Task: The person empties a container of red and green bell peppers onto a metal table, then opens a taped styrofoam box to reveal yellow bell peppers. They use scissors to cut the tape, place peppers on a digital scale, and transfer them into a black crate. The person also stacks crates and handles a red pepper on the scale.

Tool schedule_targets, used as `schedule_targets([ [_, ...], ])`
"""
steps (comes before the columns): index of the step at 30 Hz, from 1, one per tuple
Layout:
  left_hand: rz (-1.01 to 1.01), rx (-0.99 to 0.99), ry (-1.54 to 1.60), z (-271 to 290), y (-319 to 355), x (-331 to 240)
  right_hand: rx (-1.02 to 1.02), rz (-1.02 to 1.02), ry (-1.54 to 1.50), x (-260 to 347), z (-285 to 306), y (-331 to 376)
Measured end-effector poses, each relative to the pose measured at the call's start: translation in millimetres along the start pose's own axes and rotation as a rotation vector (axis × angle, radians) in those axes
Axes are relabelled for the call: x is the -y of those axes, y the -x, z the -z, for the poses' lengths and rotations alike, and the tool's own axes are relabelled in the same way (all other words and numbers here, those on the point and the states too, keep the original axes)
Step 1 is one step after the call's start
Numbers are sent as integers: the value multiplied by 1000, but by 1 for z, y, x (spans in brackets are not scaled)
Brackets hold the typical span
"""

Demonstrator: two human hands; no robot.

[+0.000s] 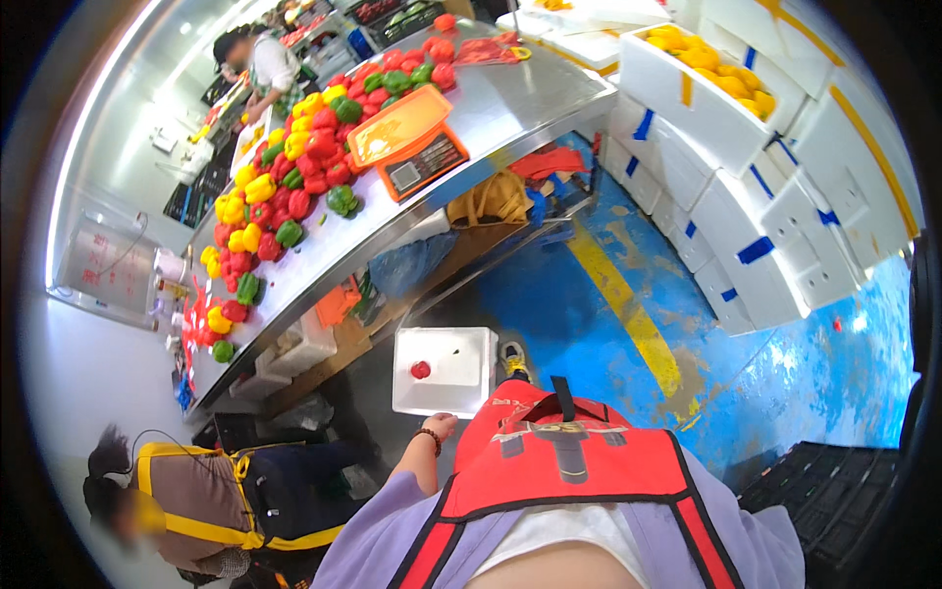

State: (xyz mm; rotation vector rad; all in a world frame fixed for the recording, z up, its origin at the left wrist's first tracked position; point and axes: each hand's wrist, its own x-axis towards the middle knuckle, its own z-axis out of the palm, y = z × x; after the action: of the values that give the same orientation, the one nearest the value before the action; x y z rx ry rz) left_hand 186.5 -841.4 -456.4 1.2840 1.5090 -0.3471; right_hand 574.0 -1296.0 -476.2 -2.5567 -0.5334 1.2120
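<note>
My left hand, with a beaded bracelet at the wrist, hangs low at my left side. Its fingers look curled in and nothing shows in them. Just beyond it, apart from the fingers, a white foam box stands on the floor. A red pepper and a small dark scrap lie inside that box. My right hand is out of view. Red, yellow and green bell peppers lie heaped along the steel table, beside an orange weighing scale.
White foam boxes are stacked at the right, the top one holding yellow peppers. A co-worker stands behind the table; another person is close at my left. Black crates sit at lower right. Bags fill the under-table shelf.
</note>
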Motion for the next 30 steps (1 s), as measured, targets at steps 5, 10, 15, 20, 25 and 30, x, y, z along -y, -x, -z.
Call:
schedule_targets([
  [5, 72, -11, 156, 37, -65, 77, -135, 226, -22, 127, 35, -87],
  [10, 206, 14, 283, 91, -70, 23, 198, 363, -191, 258, 31, -109],
  [15, 79, -128, 403, 146, -101, -68, 139, 251, -415, 335, 48, -153],
  [20, -128, -152, 499, 147, -131, -128, 5, 469, -46, 424, 107, -219],
  [25, -8, -174, 338, 131, -131, -128, -18, 725, -255, 576, 167, -258],
  [30, 365, -297, 504, 113, -101, -114, -293, 1114, -81, 693, 232, -309],
])
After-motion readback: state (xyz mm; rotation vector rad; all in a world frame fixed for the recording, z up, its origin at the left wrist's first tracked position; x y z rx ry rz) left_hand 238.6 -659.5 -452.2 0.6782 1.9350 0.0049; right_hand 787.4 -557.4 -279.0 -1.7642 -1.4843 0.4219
